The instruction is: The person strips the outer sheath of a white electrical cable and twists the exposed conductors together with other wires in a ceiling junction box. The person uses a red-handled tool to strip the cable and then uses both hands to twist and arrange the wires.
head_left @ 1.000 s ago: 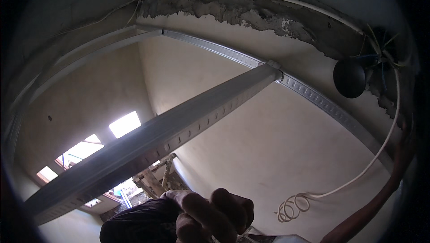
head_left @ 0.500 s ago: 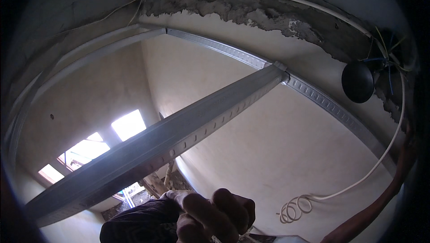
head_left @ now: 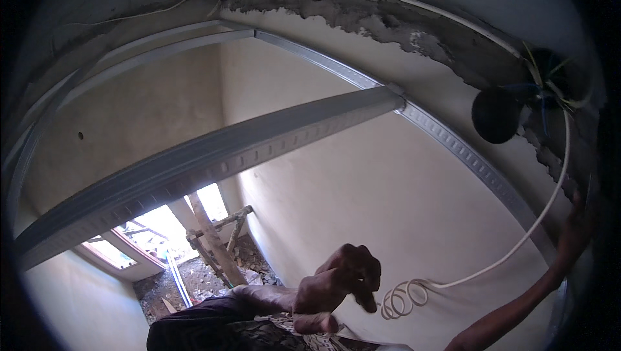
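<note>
While the view looks up at the ceiling, the left hand [head_left: 336, 286] hangs low in the middle with fingers curled loosely and nothing in it, just beside the coiled end of a white cable [head_left: 401, 296]. At the right edge, the right hand [head_left: 577, 225] reaches up to the metal wall track [head_left: 466, 157]; whether it grips the track I cannot tell. A long metal ceiling profile [head_left: 213, 160] spans from the lower left up to this track, well apart from both hands. Near the track hangs a round black junction box [head_left: 495, 115]
</note>
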{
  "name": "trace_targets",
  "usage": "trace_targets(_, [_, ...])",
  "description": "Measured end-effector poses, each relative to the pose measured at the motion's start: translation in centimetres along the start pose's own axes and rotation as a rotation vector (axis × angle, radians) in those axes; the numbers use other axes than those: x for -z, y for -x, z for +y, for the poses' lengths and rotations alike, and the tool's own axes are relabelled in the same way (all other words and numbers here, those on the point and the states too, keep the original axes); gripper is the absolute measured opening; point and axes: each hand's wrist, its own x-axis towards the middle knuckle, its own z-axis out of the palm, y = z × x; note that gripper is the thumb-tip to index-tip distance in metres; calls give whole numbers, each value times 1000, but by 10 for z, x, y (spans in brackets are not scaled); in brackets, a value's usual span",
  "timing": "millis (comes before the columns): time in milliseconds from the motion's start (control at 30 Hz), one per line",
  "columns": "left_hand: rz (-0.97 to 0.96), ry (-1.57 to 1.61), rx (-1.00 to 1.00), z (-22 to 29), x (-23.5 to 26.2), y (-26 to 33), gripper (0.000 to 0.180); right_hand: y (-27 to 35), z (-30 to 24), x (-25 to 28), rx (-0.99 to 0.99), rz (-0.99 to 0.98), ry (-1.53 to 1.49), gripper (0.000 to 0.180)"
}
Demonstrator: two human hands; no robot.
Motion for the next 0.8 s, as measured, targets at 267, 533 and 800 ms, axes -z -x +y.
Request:
trace_targets(267, [-41,-51,160,-16,-27,3,36,5,-95,81,-70,23,-28,71])
trace_targets(533, [179,-363,74,-28,-40,-40,11,-3,-116,110,-141,0,-113,46])
trace_targets(800, [221,-648,-659,5,-49,-200,25,-2,-112,104,-78,123,-118,41])
